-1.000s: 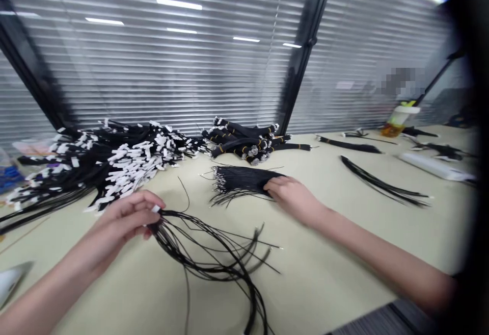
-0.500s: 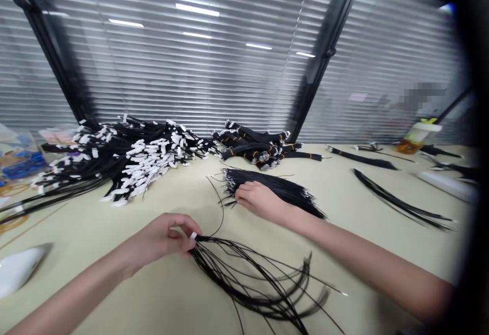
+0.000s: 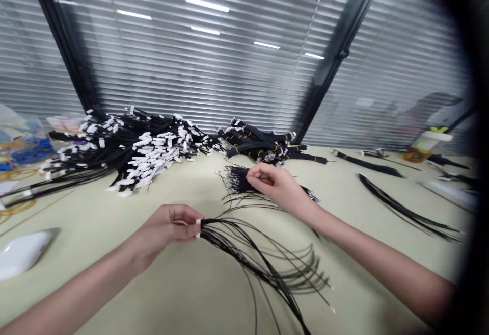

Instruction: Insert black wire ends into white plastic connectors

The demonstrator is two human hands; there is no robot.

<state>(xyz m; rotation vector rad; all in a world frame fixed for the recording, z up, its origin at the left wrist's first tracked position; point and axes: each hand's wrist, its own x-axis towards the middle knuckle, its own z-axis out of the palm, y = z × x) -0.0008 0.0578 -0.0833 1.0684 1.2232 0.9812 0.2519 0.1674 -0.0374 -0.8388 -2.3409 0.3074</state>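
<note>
My left hand (image 3: 168, 225) pinches a small white connector (image 3: 198, 227) from which a fan of thin black wires (image 3: 263, 266) spreads across the beige table (image 3: 191, 294) toward the lower right. My right hand (image 3: 277, 184) rests on a loose bundle of black wires (image 3: 239, 179) farther back, its fingertips closed on a wire at the bundle's metal-tipped end.
A large heap of black cables with white connectors (image 3: 126, 151) lies at the back left. Tied black bundles (image 3: 263, 146) sit behind the loose bundle. More wire strands (image 3: 405, 210) lie at the right. A white object (image 3: 23, 251) lies at the left edge, and blinds close the back.
My right hand has lifted and shifted along the loose bundle to its tipped end, fingers now pinching. My left hand has stayed shut on the white connector while the view moved.
</note>
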